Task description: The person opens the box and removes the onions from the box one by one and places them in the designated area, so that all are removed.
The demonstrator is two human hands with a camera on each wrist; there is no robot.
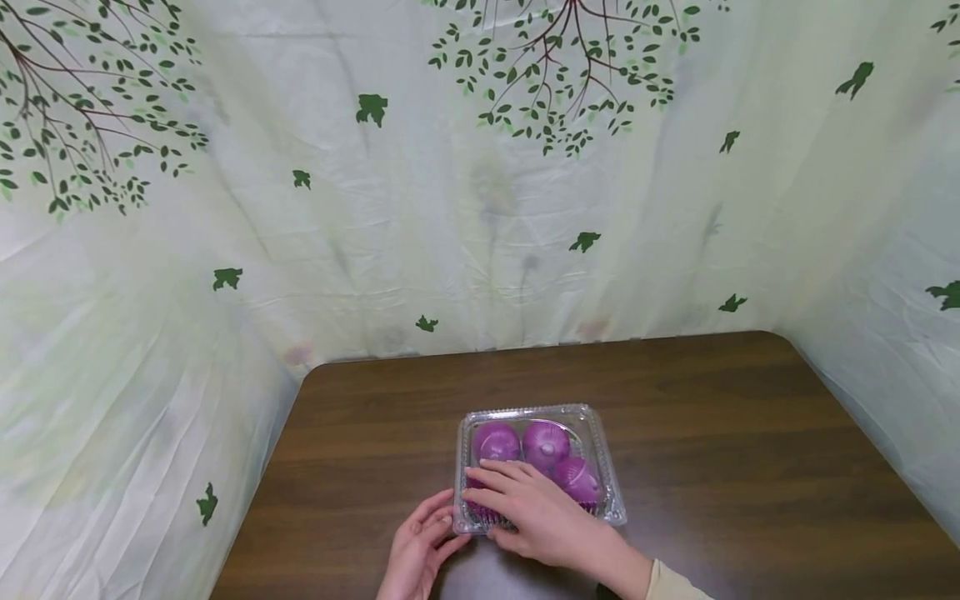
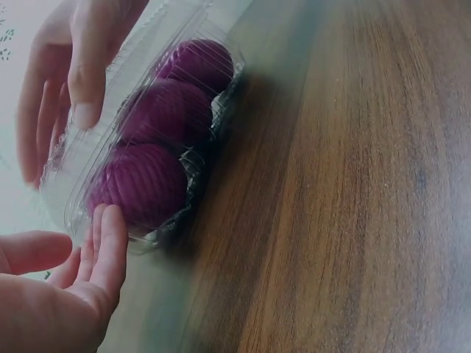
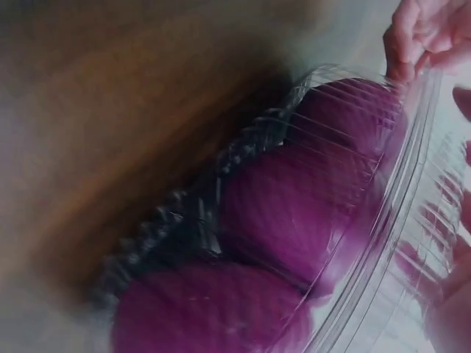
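A clear plastic clamshell box (image 1: 611, 492) stands on the table, its lid down, holding several shiny purple balls that look like red onions (image 1: 546, 444). Over the lid lies my right hand (image 1: 536, 512), fingers extended and spread across the top. At the box's near left corner is my left hand (image 1: 420, 546), its fingertips against or very close to the side. In the left wrist view, the fingers of the left hand (image 2: 81, 287) are nearly straight, with a gap to the thumb. The right wrist view shows the onions (image 3: 294, 213) through the ribbed clear wall.
The box rests on a brown wood-grain table (image 1: 712, 433) with rounded far corners. A pale cloth (image 1: 465, 250) printed with branches and green leaves hangs behind the table and along both sides.
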